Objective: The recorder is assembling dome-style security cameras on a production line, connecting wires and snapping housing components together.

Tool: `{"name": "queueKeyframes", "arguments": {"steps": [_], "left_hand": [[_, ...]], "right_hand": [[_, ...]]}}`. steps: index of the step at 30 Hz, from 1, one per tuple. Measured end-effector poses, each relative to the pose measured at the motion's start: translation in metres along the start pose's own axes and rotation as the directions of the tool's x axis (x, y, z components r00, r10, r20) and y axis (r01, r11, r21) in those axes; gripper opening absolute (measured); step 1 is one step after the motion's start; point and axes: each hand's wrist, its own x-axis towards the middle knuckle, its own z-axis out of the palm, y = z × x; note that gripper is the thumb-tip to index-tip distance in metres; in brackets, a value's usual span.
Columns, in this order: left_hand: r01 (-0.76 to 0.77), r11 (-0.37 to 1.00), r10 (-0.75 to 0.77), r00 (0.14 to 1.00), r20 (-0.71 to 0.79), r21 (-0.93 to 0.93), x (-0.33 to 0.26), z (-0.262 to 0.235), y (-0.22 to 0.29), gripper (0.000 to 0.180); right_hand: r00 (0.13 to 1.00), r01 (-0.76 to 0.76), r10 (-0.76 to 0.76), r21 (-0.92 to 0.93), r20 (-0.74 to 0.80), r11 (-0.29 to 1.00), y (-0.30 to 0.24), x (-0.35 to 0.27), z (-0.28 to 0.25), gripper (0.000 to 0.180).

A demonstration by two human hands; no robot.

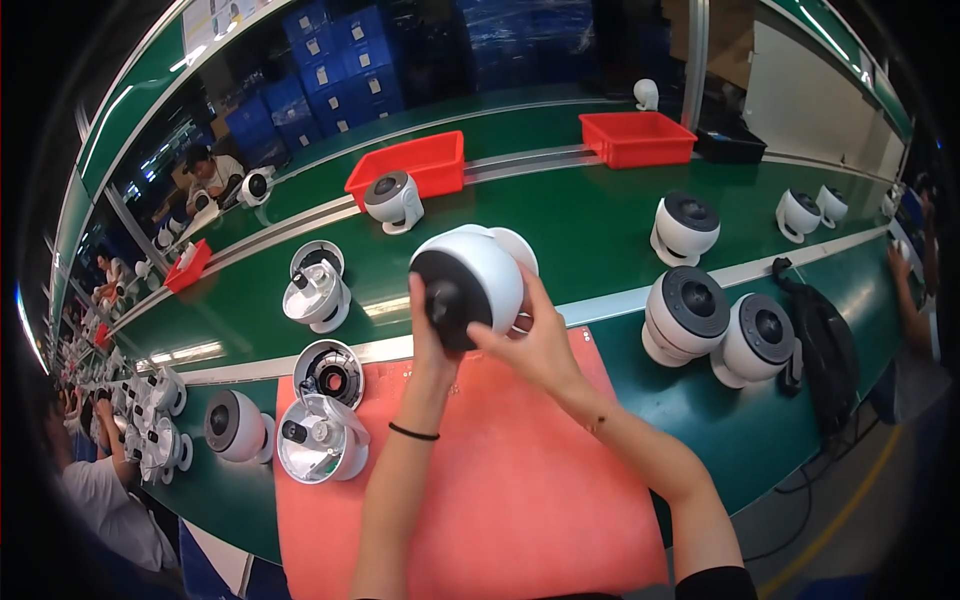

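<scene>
Between my two hands is a white ball-shaped security camera (506,262) with a black front, tilted, its round base behind it. My left hand (432,335) is closed round the black front's lower left edge. From the right and below, my right hand (540,340) grips the shell, its thumb on the black face. Left of my left forearm, an opened camera body (325,465) with bare white insides sits at the mat's edge, its front cover (345,365) behind it. Another opened camera (320,300) stands farther back. A closed camera (232,428) is beside the mat.
A red mat (510,500) lies before me on the green bench. Finished-looking cameras (685,310) stand at right, near a black bag (825,350). Red bins (635,140) line the far side. Several part-built cameras crowd the left, where other people (110,500) sit.
</scene>
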Motion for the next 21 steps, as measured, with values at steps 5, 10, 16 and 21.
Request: {"name": "queueKeyframes", "arguments": {"steps": [5, 10, 16, 21], "left_hand": [[0.298, 0.953, -0.302, 0.946, -0.119, -0.049, 0.031, -0.028, 0.002, 0.087], [-0.09, 0.992, 0.124, 0.824, -0.553, 0.088, 0.096, -0.115, 0.039, 0.095], [-0.302, 0.944, 0.256, 0.431, -0.865, 0.13, 0.114, -0.134, 0.051, 0.083], [-0.444, 0.888, 0.356, 0.495, -0.793, 0.121, 0.126, -0.174, 0.041, 0.07]], "right_hand": [[0.832, -0.505, 0.544, 0.553, 0.108, 0.663, 0.04, 0.046, -0.023, 0.064], [0.816, -0.48, 0.562, 0.701, 0.135, 0.528, 0.097, 0.079, -0.05, 0.068], [0.709, -0.552, 0.685, 0.473, -0.166, 0.687, 0.078, 0.037, -0.029, 0.057], [0.951, 0.13, 0.0, -0.401, 0.309, 0.907, 0.079, -0.002, -0.018, 0.018]]}}
